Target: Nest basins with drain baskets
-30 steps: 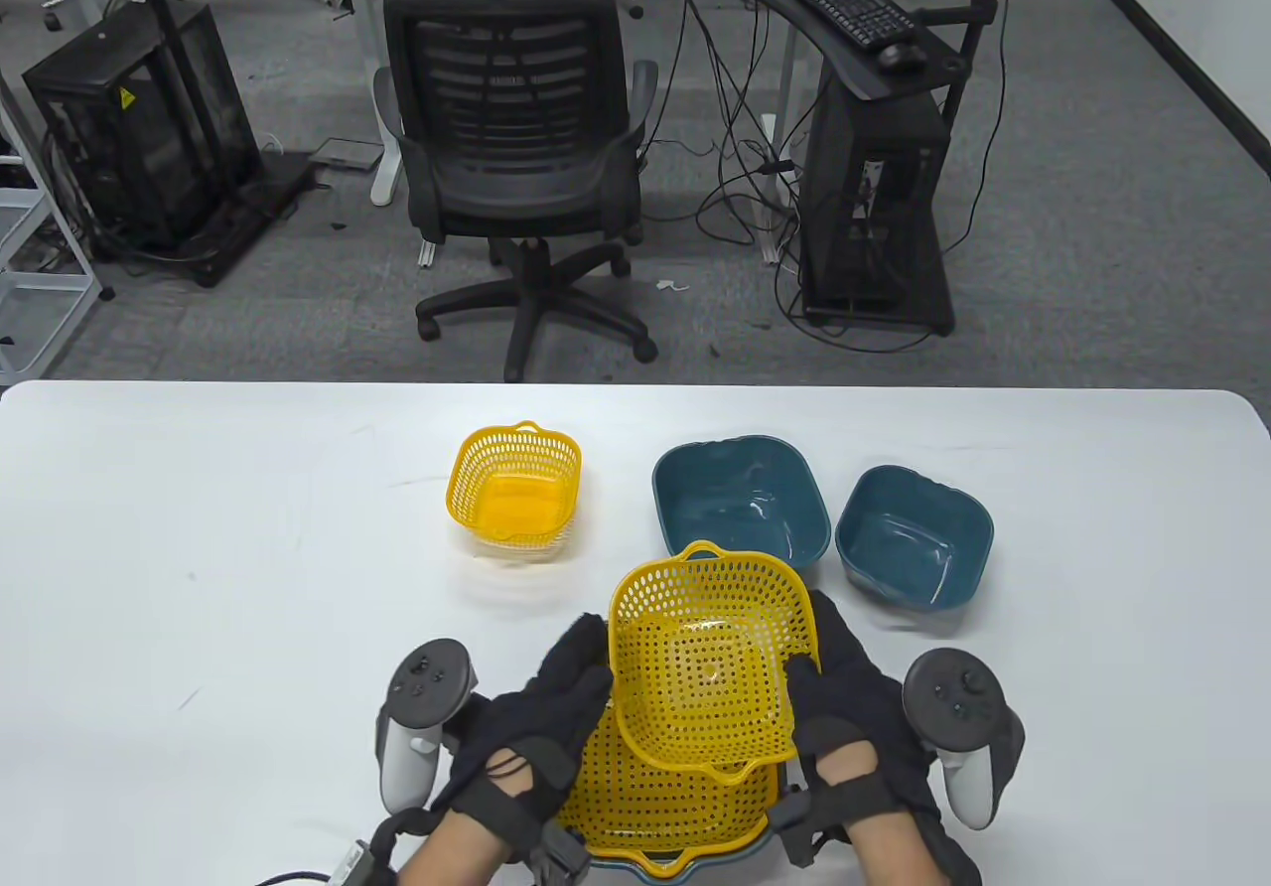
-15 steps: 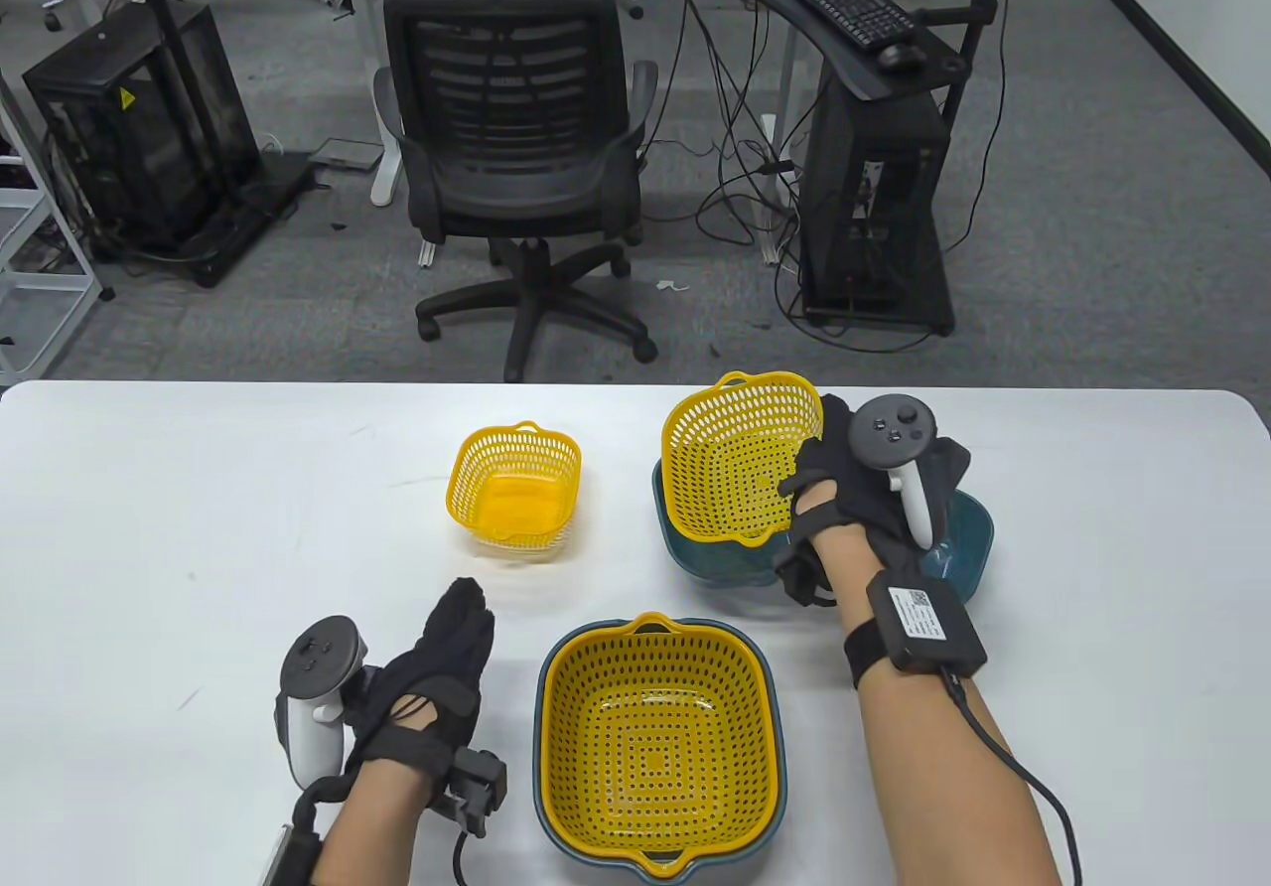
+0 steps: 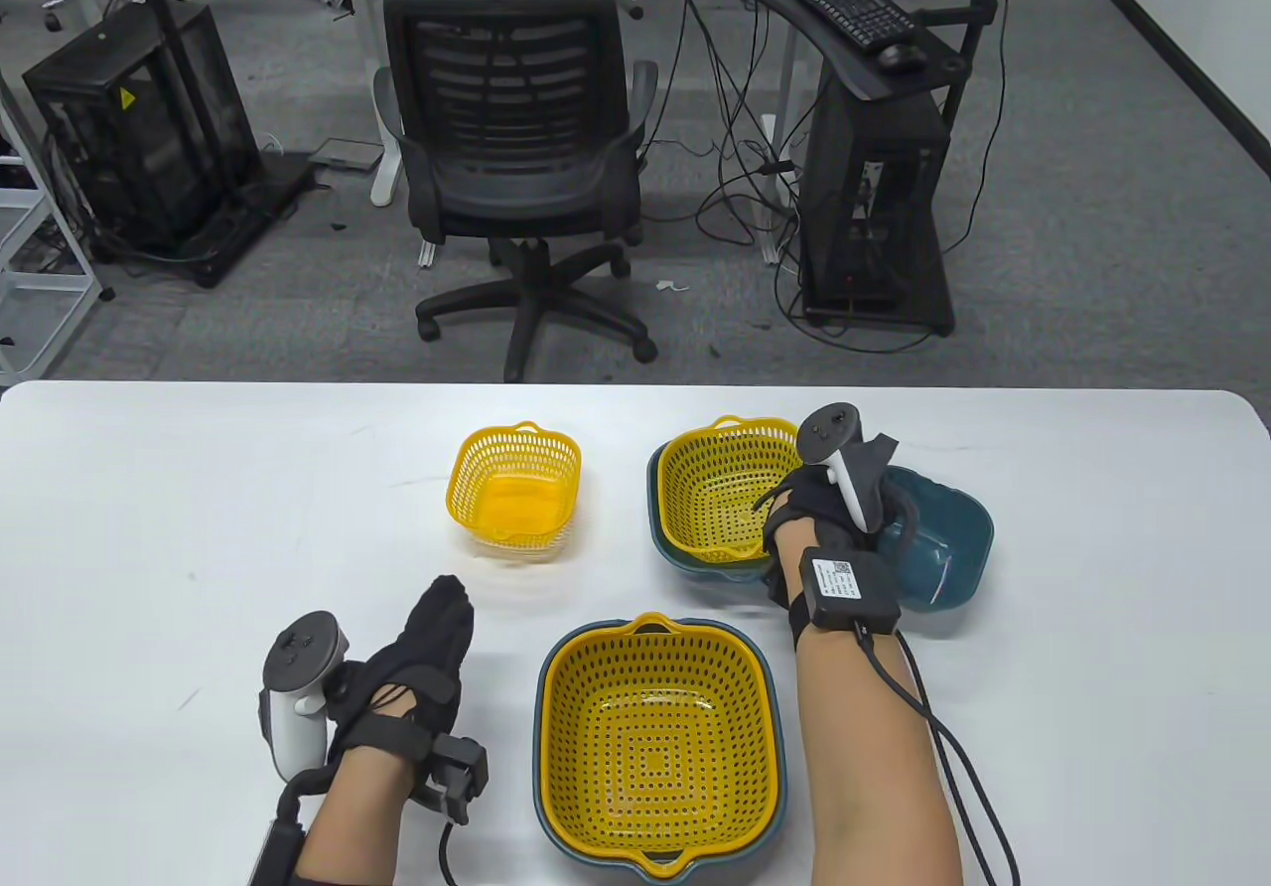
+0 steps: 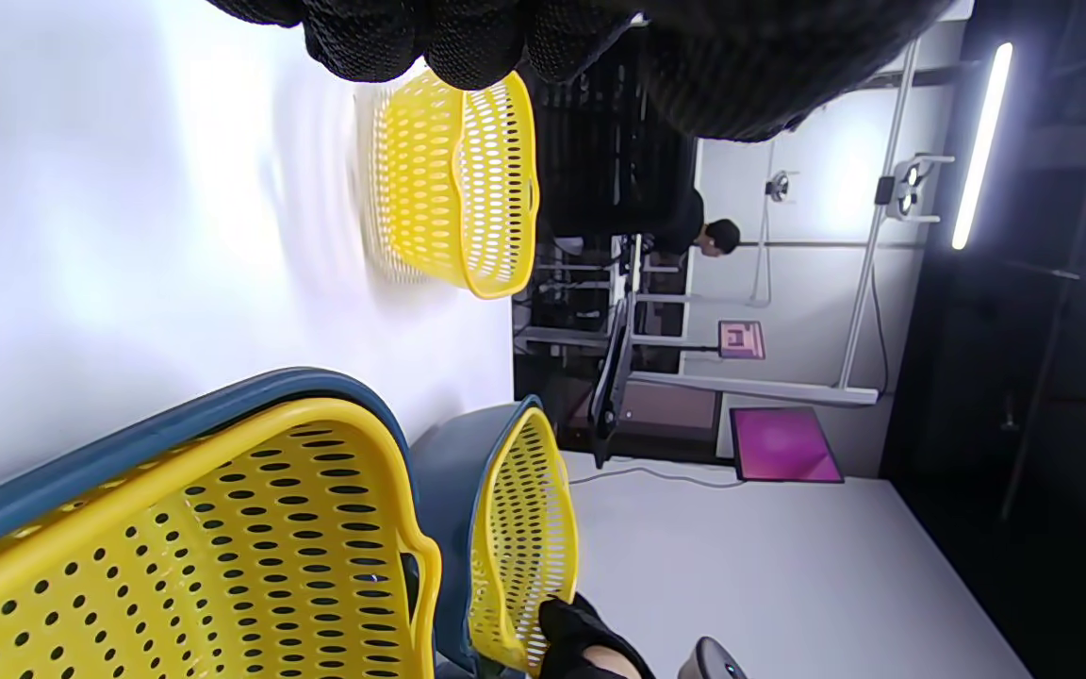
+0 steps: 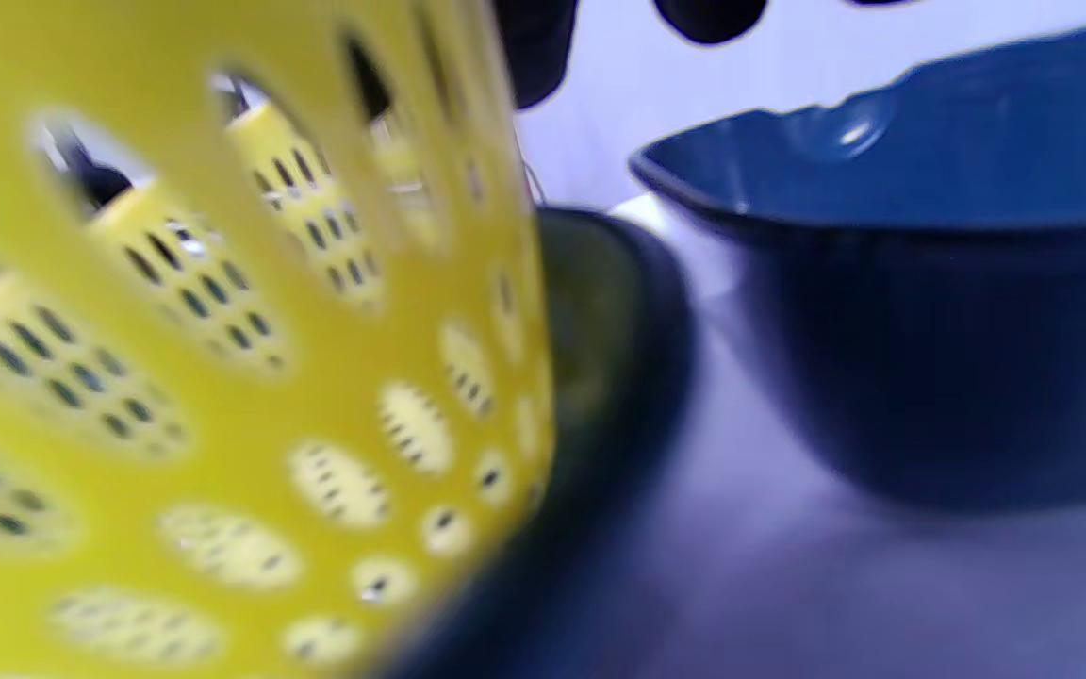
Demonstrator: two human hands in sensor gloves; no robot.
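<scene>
- The white counter is carrying every piece; its near edge is running out of the table view.
- The big basket is already sitting in the big basin, nearest the person; only the basin's rim is showing around it.
- The mid basket is going into the mid basin, far right of centre; it is looking seated or nearly so, though how deep is hard to judge.
- The small basin is standing just beside that pair, half hidden by the right hand; the small basket is waiting well apart to the left, likely next.
- The baskets are looking like light, stiff, perforated plastic, probably slick; the rim or its small tab is seeming the best hold.
- The right hand is gripping the mid basket's rim; the wrist view there is blurring badly.
- The left hand is resting on the counter, fingers together, holding nothing.
</scene>
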